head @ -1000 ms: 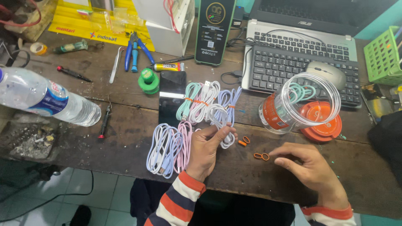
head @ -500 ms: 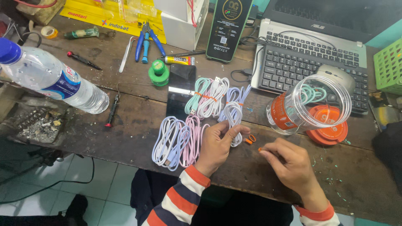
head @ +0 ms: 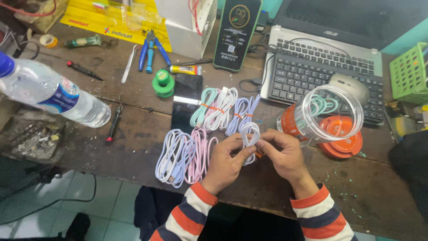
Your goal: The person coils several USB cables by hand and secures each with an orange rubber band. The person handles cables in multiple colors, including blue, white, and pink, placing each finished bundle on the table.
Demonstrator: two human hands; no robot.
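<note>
My left hand (head: 225, 160) and right hand (head: 283, 156) meet over the front edge of the wooden table (head: 133, 120), both pinched shut on one coiled pale lilac cable (head: 248, 136). The coil stands between my fingertips, its long axis running away from me, loops upward; both hands sit equally close. Something orange shows under my right fingers, possibly a tie band, though I cannot make it out clearly. Just left lie loose lilac and pink cables (head: 185, 156); beyond the coil, bundled cables (head: 223, 111) already tied in orange. To the right a clear plastic jar (head: 321, 118) lies tipped beside its orange lid (head: 341, 140), near my right hand but not touching.
</note>
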